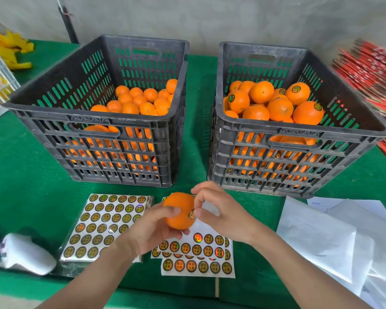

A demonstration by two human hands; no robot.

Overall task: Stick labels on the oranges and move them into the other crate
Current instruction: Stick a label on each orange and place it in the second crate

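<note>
My left hand holds an orange above the label sheets, fingers curled under it and thumb on its front. My right hand presses a round gold-and-black label onto the orange's right side with thumb and fingertips. Label sheets lie beneath the hands, and a thicker stack of sheets lies to the left. The left black crate holds unlabelled oranges. In the right black crate are oranges that carry labels.
The crates stand side by side on a green table cover. White backing papers lie at the right, a white cloth bundle at the left. Red packs are piled far right; yellow bags sit far left.
</note>
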